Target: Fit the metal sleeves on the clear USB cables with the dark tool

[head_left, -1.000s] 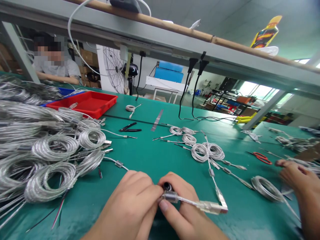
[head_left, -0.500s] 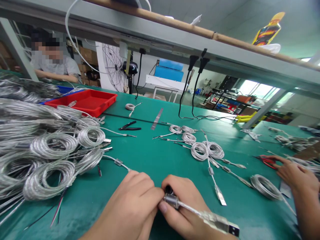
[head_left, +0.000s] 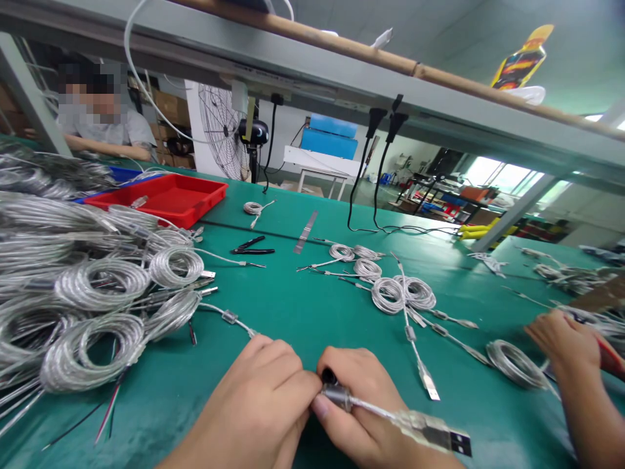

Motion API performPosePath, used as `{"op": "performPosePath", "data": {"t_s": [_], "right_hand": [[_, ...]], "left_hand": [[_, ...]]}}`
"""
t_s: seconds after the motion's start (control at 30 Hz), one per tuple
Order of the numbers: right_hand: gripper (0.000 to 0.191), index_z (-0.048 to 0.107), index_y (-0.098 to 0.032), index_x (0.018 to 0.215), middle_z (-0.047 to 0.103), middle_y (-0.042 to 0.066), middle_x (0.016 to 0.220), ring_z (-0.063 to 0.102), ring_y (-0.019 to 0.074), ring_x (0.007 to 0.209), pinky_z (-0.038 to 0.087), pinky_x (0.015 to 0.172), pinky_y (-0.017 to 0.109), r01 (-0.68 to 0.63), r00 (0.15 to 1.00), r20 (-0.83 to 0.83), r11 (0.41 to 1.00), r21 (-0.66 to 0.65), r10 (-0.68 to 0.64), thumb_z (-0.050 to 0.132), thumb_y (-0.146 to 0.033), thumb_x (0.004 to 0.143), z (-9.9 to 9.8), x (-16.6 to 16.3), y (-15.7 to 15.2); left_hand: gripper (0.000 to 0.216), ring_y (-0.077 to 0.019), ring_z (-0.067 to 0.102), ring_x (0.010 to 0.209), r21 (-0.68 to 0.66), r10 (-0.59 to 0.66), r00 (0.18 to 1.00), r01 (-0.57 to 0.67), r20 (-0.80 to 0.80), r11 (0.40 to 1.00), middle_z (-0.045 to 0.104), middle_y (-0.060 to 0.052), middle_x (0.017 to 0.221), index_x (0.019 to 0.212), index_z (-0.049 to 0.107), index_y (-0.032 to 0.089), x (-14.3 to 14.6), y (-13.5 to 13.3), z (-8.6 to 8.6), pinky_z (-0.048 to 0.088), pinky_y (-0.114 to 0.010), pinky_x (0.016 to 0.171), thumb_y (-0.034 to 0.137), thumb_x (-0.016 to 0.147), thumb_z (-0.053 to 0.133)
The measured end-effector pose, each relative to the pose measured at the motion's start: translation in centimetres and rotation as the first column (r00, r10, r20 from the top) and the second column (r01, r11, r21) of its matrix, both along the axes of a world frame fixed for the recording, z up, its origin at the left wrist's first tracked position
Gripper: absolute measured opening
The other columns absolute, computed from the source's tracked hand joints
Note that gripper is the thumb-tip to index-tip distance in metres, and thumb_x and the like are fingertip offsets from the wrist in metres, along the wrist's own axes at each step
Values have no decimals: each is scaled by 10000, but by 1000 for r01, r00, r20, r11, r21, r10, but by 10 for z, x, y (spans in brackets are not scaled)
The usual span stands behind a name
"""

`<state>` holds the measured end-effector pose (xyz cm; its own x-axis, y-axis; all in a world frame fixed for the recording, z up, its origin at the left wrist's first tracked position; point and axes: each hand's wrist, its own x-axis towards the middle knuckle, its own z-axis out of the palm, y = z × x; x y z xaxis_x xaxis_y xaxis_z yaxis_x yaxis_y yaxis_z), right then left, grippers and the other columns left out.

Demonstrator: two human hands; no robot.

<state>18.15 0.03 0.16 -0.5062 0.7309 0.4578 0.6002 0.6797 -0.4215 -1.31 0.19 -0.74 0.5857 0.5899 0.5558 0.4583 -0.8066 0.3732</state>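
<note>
My right hand (head_left: 364, 407) is closed around a clear USB cable (head_left: 374, 410), thumb and fingers at its grey ferrite bead (head_left: 336, 396). The cable's USB plug (head_left: 439, 435) points to the lower right, over my wrist. Just above the bead, a dark round opening (head_left: 329, 376) shows between my fingers. Pressed against the right hand, my left hand (head_left: 261, 397) is closed at the bead's other end; its fingertips are hidden. Another stretch of cable with a small bead (head_left: 229, 316) runs from the pile and disappears behind my left hand.
Coiled cables (head_left: 92, 339) are heaped on the left beside a red tray (head_left: 195, 202). Black cutters (head_left: 251, 246), a metal ruler (head_left: 306, 232) and more coils (head_left: 388, 295) lie ahead. At right, another person's hand (head_left: 566, 345) is near a red-handled tool (head_left: 610, 358). Someone sits far left.
My hands stay together at the bead, and the USB plug has shifted slightly right. The other person's hand has moved, and the red handles now show to the right of it.
</note>
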Motion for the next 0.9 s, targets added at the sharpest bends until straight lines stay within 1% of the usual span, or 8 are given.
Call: {"op": "performPosePath", "data": {"t_s": [0.2, 0.33, 0.5, 0.67, 0.9], "right_hand": [[420, 482, -222, 766, 512, -46, 627, 470, 130, 549, 341, 573, 252, 0, 1000, -26, 1000, 27, 1, 364, -487, 1070, -1, 0, 0], [507, 489, -222, 765, 532, -36, 629, 494, 137, 556, 347, 569, 254, 28, 999, -34, 999, 37, -27, 303, -570, 1084, -3, 0, 1], [567, 523, -216, 834, 586, -22, 702, 539, 151, 609, 379, 601, 262, 62, 998, -17, 998, 9, -62, 278, -668, 1071, 0, 3, 0], [524, 513, -217, 852, 567, -40, 700, 521, 136, 595, 375, 596, 258, 45, 999, -32, 999, 22, -44, 280, -620, 1093, 1, 3, 2], [481, 468, -229, 814, 528, -58, 654, 478, 122, 557, 359, 572, 247, 23, 998, -55, 996, 87, -18, 280, -562, 1105, -2, 3, 1]], "left_hand": [[315, -200, 537, 733, -21, 0, 1000, 0, 2, 1000, 618, -22, 755, 768, 585, 197, 1, 1, 1, 388, -340, 659, 60, 969, 385], [310, -210, 529, 737, -37, 6, 1000, -6, -1, 999, 608, -34, 763, 775, 598, 197, 2, 1, 2, 385, -342, 667, 76, 965, 385], [337, -215, 506, 726, -58, 34, 999, -35, -6, 998, 574, -39, 749, 755, 576, 194, -1, 0, 2, 366, -345, 659, 100, 995, 359], [343, -224, 502, 733, -56, 58, 998, -60, -33, 997, 569, -40, 751, 778, 588, 194, -3, 5, 4, 355, -346, 655, 121, 1018, 353], [345, -218, 514, 732, -62, 31, 999, -33, -36, 998, 580, -39, 760, 783, 602, 193, 0, 3, 1, 368, -356, 674, 116, 1007, 352]]}}
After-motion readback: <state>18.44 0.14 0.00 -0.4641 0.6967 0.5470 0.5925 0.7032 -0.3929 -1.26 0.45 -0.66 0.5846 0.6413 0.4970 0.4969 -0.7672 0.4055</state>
